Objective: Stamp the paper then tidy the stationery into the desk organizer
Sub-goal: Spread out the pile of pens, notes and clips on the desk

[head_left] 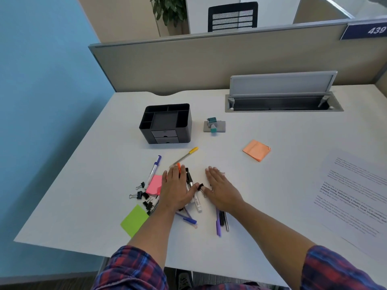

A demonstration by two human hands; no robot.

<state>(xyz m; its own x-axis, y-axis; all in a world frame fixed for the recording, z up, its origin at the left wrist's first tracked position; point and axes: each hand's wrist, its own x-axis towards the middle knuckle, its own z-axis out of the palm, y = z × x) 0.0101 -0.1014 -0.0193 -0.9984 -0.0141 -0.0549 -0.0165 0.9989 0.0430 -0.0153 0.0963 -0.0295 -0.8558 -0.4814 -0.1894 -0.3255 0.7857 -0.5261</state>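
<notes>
My left hand (175, 187) lies flat, fingers apart, on a heap of pens and markers (193, 195) in the middle of the white desk (272, 132). My right hand (219, 186) rests flat beside it, holding nothing; a black binder clip (201, 185) sits between the two thumbs. The black desk organizer (166, 123) stands behind the heap, its compartments empty. A teal and grey stamp (214, 125) sits on its pad to the organizer's right. The printed paper (356, 197) lies at the right edge.
Several binder clips (142, 195), a pink sticky pad (154, 184) and a green one (134, 220) lie left of my left hand. An orange pad (256, 150) lies at right. Purple pens (219, 222) lie under my right forearm. An open cable tray (282, 101) sits at the back.
</notes>
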